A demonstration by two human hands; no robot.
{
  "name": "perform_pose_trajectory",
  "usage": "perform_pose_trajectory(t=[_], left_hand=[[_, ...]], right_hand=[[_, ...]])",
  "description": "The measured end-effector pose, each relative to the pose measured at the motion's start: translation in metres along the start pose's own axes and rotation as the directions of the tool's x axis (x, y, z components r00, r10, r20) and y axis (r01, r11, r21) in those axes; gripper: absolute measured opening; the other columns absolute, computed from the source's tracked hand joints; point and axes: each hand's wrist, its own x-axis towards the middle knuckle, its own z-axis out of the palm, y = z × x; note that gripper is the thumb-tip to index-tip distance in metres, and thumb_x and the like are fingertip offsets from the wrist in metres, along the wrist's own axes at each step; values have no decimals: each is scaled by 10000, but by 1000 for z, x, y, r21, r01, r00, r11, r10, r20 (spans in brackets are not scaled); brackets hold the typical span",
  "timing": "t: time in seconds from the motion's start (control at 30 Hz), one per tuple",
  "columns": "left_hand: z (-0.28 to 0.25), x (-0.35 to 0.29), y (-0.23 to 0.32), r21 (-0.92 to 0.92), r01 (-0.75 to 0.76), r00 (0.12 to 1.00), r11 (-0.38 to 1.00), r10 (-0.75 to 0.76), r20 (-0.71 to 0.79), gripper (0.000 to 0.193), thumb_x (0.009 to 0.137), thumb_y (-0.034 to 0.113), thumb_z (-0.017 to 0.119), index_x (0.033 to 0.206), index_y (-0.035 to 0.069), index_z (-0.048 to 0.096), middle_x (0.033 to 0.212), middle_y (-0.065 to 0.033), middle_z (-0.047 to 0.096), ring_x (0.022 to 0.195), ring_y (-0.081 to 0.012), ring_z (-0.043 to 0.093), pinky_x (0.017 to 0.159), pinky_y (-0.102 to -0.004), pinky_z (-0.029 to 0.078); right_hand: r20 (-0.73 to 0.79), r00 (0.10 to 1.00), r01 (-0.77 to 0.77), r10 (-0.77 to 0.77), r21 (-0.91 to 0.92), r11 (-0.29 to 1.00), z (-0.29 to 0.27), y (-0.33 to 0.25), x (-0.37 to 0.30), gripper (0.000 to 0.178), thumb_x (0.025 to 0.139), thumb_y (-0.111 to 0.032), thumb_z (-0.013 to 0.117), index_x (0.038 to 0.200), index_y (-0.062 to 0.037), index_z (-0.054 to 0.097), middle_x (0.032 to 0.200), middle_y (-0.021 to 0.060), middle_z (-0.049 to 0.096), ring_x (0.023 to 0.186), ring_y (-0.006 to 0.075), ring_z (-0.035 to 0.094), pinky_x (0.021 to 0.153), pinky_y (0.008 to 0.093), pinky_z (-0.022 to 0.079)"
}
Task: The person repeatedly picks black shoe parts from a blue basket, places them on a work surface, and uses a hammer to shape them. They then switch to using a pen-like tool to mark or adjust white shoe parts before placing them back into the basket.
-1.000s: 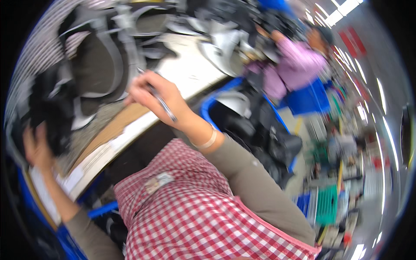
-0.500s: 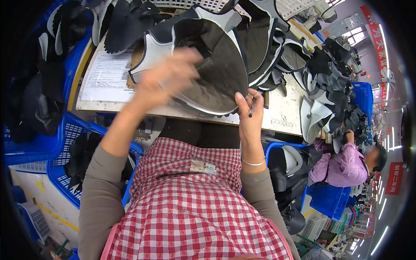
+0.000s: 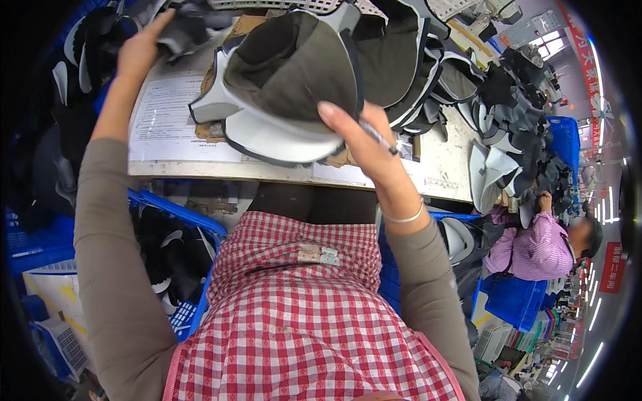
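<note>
In front of me a shoe upper (image 3: pixel 287 67), brown-grey lining showing and light grey edges, is tilted up over the table. My right hand (image 3: pixel 368 137) is closed at its right edge, thumb against the lining. A slim pen (image 3: pixel 379 137) is tucked in the same hand. At the far left, my left hand (image 3: pixel 139 57) reaches out over the table's end and grips a dark grey-black shoe piece (image 3: pixel 184 30), blurred by motion. Its fingertips are partly hidden. Below the tilted upper shows another light grey edge piece (image 3: pixel 277 137).
More shoe uppers (image 3: pixel 394 53) are stacked just right. A printed sheet (image 3: pixel 167 120) lies on the white table (image 3: pixel 221 169). Blue baskets (image 3: pixel 180 207) of dark pieces stand below and left. At right, a person in a pink checked top (image 3: pixel 535 247) works beside piled uppers.
My left hand has swung from over the upper to the dark piece at the far left. The upper in my right hand has lifted and tilted, and that hand has shifted up and left.
</note>
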Motion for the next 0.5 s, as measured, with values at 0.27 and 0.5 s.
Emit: perform_pose_trajectory(t=[0.27, 0.5], left_hand=[[-115, -107, -66, 265, -10, 994, 964, 37, -98, 728, 928, -77, 442, 1545, 308, 474, 1491, -53, 584, 1391, -309, 536, 1178, -426, 411], [-107, -155, 104, -396, -173, 976, 902, 211, 54, 792, 783, -152, 604, 1496, 186, 543, 1600, -113, 449, 1550, -344, 292, 1277, -531, 201]], right_hand=[[-66, 859, 512, -508, 142, 847, 38, -16, 98, 286, 1019, -299, 683, 1080, -23, 640, 839, 5, 659, 773, 80, 570, 701, 253, 471], [-150, 902, -329, 405, 368, 870, 65, 111, 93, 290, 1035, -232, 643, 1211, -8, 696, 1106, 39, 721, 960, 119, 654, 846, 293, 525]])
